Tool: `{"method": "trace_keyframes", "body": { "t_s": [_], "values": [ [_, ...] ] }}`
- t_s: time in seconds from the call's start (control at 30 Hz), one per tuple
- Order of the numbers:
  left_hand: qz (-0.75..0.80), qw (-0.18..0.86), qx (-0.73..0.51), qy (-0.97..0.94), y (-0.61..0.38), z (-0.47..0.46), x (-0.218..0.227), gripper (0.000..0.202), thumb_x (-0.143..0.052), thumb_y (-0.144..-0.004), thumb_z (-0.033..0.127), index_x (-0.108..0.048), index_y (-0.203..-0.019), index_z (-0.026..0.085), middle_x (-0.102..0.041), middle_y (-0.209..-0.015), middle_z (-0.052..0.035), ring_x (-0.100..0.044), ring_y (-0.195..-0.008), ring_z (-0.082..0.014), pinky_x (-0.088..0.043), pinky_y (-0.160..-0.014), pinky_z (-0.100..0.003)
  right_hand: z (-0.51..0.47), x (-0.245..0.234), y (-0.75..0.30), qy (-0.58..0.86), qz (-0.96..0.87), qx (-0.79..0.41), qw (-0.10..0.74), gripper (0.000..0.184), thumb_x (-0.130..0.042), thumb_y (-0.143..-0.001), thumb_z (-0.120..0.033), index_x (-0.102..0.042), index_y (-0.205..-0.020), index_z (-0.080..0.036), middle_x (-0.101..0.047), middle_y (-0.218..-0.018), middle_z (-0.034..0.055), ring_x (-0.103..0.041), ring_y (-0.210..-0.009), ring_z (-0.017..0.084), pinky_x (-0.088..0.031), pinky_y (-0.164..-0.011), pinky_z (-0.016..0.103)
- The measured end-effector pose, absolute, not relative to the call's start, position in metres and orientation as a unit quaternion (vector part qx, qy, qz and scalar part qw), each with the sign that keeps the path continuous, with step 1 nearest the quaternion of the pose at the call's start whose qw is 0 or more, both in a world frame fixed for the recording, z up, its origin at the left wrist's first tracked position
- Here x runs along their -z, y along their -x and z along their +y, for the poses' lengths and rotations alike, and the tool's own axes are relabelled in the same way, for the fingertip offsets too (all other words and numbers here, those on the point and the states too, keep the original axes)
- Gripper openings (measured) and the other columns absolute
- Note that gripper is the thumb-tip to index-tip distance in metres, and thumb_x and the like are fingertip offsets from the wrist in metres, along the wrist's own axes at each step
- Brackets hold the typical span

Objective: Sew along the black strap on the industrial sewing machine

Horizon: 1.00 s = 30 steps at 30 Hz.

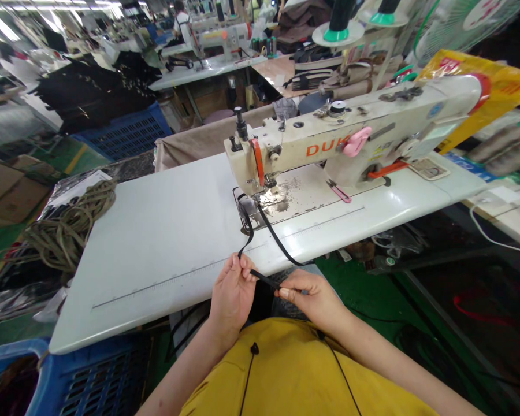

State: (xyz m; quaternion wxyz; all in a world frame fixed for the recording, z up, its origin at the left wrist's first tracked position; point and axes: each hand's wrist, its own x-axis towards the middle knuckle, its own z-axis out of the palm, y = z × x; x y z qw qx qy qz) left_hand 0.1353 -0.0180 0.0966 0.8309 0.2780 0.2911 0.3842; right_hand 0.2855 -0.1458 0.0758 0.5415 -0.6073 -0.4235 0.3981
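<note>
Black strap [265,278], pinched in fingertips of left hand [231,294] and right hand [314,297]. Liable to snag at sewing machine [329,144] if tugged

Strap [274,235]: black woven cloth, matt, looks smooth. Table [169,231]: white laminate, smooth, shines a little. Machine [329,144]: cream painted metal, half glossy, scuffed in places. Plate [299,193]: bare metal, scratched and dull. Snips [340,193]: pink plastic. Cords [65,231]: olive cloth, rough, matt. Crate [95,381]: blue plastic, matt. Shirt [294,375]: yellow cloth, soft and matt. Bag [502,86]: yellow plastic film, very glossy.
</note>
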Motion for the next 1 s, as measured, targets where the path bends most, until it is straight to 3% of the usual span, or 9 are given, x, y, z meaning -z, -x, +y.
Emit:
{"method": "trace_keyframes", "body": {
  "t_s": [0.3,0.4,0.53,0.63,0.77,0.93,1.0],
  "values": [
    [0.286,0.833,-0.388,-0.27,-0.137,-0.017,-0.095,0.032,-0.078,-0.094,0.037,-0.058,-0.079,0.018,-0.043,-0.076,0.004,-0.041,-0.065,-0.0092,-0.045,-0.064,-0.019,-0.146,-0.076,-0.286,0.612,-0.459,-0.369,0.527,0.033,-0.074,-0.094,-0.054,-0.082,-0.08,-0.025,-0.072,-0.077,0.0062,-0.065,-0.079,0.023,-0.049,-0.076,0.035],
    [0.295,0.821,-0.384,-0.304,-0.135,-0.015,-0.099,0.028,-0.08,-0.092,0.038,-0.063,-0.083,0.018,-0.049,-0.08,0.0026,-0.044,-0.069,-0.0092,-0.045,-0.067,-0.019,-0.147,-0.077,-0.286,0.624,-0.454,-0.371,0.516,0.028,-0.07,-0.097,-0.048,-0.08,-0.086,-0.024,-0.07,-0.08,0.0054,-0.064,-0.08,0.022,-0.049,-0.075,0.034],
    [0.318,0.773,-0.371,-0.404,-0.131,-0.01,-0.103,0.024,-0.087,-0.084,0.028,-0.073,-0.1,0.019,-0.062,-0.099,-0.0012,-0.054,-0.086,-0.0112,-0.047,-0.081,-0.021,-0.151,-0.077,-0.286,0.657,-0.411,-0.363,0.518,0.019,-0.072,-0.093,-0.037,-0.073,-0.106,-0.024,-0.066,-0.082,0.0014,-0.061,-0.076,0.02,-0.049,-0.074,0.032],
    [0.333,0.745,-0.374,-0.441,-0.13,-0.01,-0.106,0.026,-0.089,-0.08,0.029,-0.075,-0.1,0.021,-0.067,-0.101,-0.0013,-0.059,-0.096,-0.0134,-0.048,-0.09,-0.023,-0.152,-0.077,-0.288,0.678,-0.426,-0.318,0.508,0.02,-0.071,-0.094,-0.035,-0.072,-0.111,-0.025,-0.07,-0.093,0.0038,-0.064,-0.086,0.023,-0.051,-0.083,0.034],
    [0.317,0.769,-0.358,-0.425,-0.132,-0.015,-0.108,0.03,-0.091,-0.077,0.032,-0.076,-0.101,0.021,-0.072,-0.099,-0.0015,-0.064,-0.098,-0.0151,-0.052,-0.095,-0.028,-0.15,-0.081,-0.291,0.649,-0.494,-0.306,0.491,0.022,-0.058,-0.105,-0.039,-0.075,-0.11,-0.026,-0.074,-0.108,0.0073,-0.067,-0.101,0.025,-0.051,-0.093,0.037],
    [0.333,0.796,-0.268,-0.428,-0.133,-0.021,-0.107,0.032,-0.092,-0.077,0.04,-0.079,-0.095,0.018,-0.075,-0.086,-0.0027,-0.069,-0.082,-0.0149,-0.059,-0.082,-0.027,-0.147,-0.089,-0.289,0.621,-0.548,-0.327,0.456,0.042,-0.047,-0.111,-0.048,-0.074,-0.092,-0.022,-0.069,-0.087,0.0064,-0.066,-0.086,0.022,-0.051,-0.078,0.032],
    [0.363,0.784,-0.255,-0.434,-0.134,-0.021,-0.107,0.034,-0.093,-0.075,0.044,-0.079,-0.089,0.015,-0.075,-0.082,-0.0033,-0.069,-0.077,-0.0145,-0.06,-0.076,-0.025,-0.144,-0.094,-0.292,0.613,-0.566,-0.318,0.451,0.043,-0.046,-0.112,-0.048,-0.074,-0.093,-0.021,-0.069,-0.087,0.0059,-0.066,-0.086,0.021,-0.051,-0.078,0.031]
  ]
}}
